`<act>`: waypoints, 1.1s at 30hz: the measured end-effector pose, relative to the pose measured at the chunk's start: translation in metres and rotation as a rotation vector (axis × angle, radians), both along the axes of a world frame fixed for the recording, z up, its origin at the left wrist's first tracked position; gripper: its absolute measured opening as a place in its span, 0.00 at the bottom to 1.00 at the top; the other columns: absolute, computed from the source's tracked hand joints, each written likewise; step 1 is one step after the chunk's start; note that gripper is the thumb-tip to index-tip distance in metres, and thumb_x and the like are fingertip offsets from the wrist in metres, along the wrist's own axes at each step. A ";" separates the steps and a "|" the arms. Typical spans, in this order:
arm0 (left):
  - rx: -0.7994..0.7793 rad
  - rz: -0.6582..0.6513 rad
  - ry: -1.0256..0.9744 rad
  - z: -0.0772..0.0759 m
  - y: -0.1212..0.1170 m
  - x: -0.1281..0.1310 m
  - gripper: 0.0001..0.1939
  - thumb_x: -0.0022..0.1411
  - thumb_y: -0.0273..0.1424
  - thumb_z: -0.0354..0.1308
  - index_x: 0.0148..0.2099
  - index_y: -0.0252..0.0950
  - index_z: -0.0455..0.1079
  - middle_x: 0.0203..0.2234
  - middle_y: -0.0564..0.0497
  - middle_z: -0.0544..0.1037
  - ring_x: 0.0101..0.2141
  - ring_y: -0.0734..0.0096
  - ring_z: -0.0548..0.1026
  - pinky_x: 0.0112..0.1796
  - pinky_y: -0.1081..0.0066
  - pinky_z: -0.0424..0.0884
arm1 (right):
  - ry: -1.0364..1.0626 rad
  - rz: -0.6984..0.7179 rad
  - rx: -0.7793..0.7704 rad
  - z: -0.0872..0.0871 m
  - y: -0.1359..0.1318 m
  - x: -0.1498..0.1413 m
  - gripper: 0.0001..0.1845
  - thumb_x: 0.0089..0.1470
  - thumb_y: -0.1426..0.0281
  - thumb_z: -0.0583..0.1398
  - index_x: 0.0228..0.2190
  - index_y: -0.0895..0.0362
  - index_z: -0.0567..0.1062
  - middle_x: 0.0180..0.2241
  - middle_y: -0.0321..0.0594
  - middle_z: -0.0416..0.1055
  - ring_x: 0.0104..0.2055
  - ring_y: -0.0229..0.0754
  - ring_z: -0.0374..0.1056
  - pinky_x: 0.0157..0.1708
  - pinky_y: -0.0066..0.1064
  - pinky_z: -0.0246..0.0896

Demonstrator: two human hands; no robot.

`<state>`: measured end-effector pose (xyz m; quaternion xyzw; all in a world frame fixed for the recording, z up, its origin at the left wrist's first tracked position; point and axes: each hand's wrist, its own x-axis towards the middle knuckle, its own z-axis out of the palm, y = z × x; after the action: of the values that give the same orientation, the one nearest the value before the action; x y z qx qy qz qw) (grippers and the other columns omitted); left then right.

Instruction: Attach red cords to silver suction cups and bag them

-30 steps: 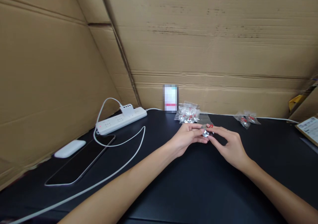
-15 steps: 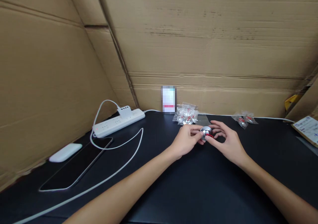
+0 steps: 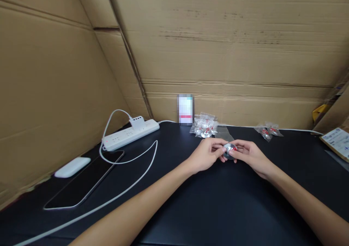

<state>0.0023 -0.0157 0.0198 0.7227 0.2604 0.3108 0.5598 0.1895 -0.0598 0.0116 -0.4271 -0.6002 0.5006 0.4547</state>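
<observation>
A small, shiny round metal piece (image 3: 229, 155) with a red cord or strip on it is held between both hands, above the black table. My left hand (image 3: 208, 154) grips its left side, thumb on the face and fingers behind. From the right, my right hand (image 3: 249, 155) closes on it too, with the thumb pressed near the red part. The fingers cover much of its rim. Just beyond the hands lies a flat clear plastic bag (image 3: 223, 132). Left of that bag is a pile of bagged silver pieces with red bits (image 3: 205, 126).
More bagged pieces (image 3: 268, 130) lie at the back right. A phone with a blurred screen (image 3: 185, 109) leans on the cardboard wall (image 3: 231, 56). At left are a power strip (image 3: 131, 135), a dark phone (image 3: 84, 182), a white case (image 3: 72, 167) and a looping white cable (image 3: 136, 183).
My right hand's fingers, spread before, have closed in around the metal piece. The piece has shifted slightly right and down, and its face is turned differently.
</observation>
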 end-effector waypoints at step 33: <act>0.042 0.233 0.081 -0.010 0.012 -0.002 0.14 0.65 0.36 0.51 0.41 0.32 0.73 0.30 0.44 0.78 0.25 0.68 0.75 0.28 0.68 0.71 | 0.195 -0.265 -0.147 -0.006 0.009 0.012 0.14 0.41 0.66 0.72 0.30 0.62 0.81 0.26 0.43 0.77 0.26 0.39 0.72 0.32 0.34 0.72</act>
<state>0.0004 -0.0040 0.0094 0.7111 0.3583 0.3497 0.4937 0.2015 -0.0511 0.0060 -0.4840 -0.4534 0.5178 0.5405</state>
